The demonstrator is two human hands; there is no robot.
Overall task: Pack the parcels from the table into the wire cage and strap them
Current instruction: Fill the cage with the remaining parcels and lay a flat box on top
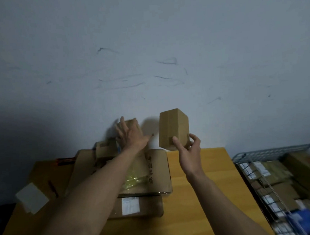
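The wall point(147, 46) is pale grey-blue and pretty scuffed, with dark scribbly marks point(167, 62) well above the left fingers point(122, 124). Left of those fingers and nearer the camera there's an orange-and-black pen thing point(65, 160). Below it are a dark pen point(53, 188) and a whitish block point(31, 197), too blurry to identify.

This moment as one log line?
right hand holds small box aloft | left hand touches rear box | wire cage partly packed
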